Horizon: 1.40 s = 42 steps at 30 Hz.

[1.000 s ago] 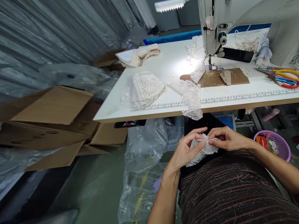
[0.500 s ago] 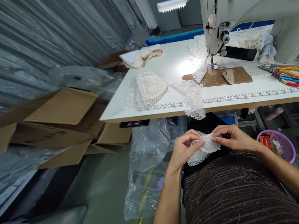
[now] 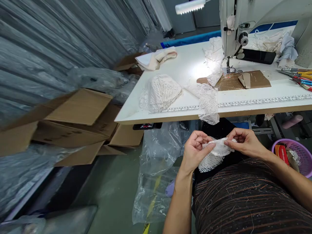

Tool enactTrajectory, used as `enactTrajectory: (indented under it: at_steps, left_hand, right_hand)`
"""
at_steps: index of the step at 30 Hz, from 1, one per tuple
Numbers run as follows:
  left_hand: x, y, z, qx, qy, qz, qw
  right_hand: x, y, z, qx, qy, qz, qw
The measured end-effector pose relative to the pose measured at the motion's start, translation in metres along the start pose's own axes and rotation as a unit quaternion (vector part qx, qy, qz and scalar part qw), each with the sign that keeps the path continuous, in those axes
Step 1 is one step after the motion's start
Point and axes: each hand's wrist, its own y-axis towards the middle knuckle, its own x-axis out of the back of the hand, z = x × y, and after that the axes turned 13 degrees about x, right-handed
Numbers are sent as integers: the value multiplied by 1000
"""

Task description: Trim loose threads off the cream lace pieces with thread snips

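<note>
Over my lap I hold a piece of white lace fabric (image 3: 211,160) by its top edge. My left hand (image 3: 197,149) pinches it between thumb and fingers at one end. At the other end my right hand (image 3: 242,140) grips the same edge, so the strip between them is stretched sideways. The lower part of the lace hangs below my left hand. Ahead on the white table stands a sewing machine (image 3: 227,35), with a lace strip (image 3: 208,100) trailing from near its needle over the front edge. To its left lies a stack of white lace pieces (image 3: 164,92).
Scissors and small tools (image 3: 298,76) lie at the table's right, behind them a black phone (image 3: 259,56). Open cardboard boxes (image 3: 78,107) stand on the left. Clear plastic bags (image 3: 156,156) hang below the table edge. A purple basket (image 3: 301,156) sits at right.
My hands have drawn a little apart, and the lace edge between them is stretched wider. The right hand has shifted right. The whole view has turned slightly left.
</note>
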Motion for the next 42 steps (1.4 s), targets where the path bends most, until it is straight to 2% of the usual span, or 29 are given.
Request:
enactTrajectory:
  at_steps: [9,15,17,19,22,24,27,30,32,35,38,40,42]
  left_hand:
    - [3,3,6,25,-5,-12,1000]
    - [11,-1,22,76,7,5,997]
    - [16,2,32,68,32,-22,997]
    - [22,9,42,36,52,-82,995]
    - [29,22,52,-14,75,-164,984]
    - [30,29,53,-23,89,-173,981]
    - [22,37,46,-30,98,-139,985]
    - [6,49,34,-40,75,-111,990]
    - [-4,57,27,-31,64,-90,993]
    - [-9,63,23,-19,91,-52,994]
    - [5,58,33,-14,198,-74,977]
    - [21,48,46,-6,272,-128,954]
    - [36,37,63,4,305,-169,937]
  right_hand:
    - [1,1,-8,-7,40,-2,999]
    - [-7,-3,-26,-39,49,90,994]
    - [-12,-2,-41,-40,48,84,994]
    - [-15,0,-55,-27,20,63,997]
    - [-14,3,-62,16,-80,36,996]
    - [-7,5,-51,75,-155,35,985]
    - [13,11,-18,210,-233,35,949]
    - [39,19,19,315,-293,-24,903]
    - [54,23,38,331,-312,-74,887]
    - [62,22,50,319,-299,-116,892]
    - [52,16,38,303,-270,-77,911]
    - [40,13,15,277,-263,0,924]
    - [26,13,-16,211,-272,96,934]
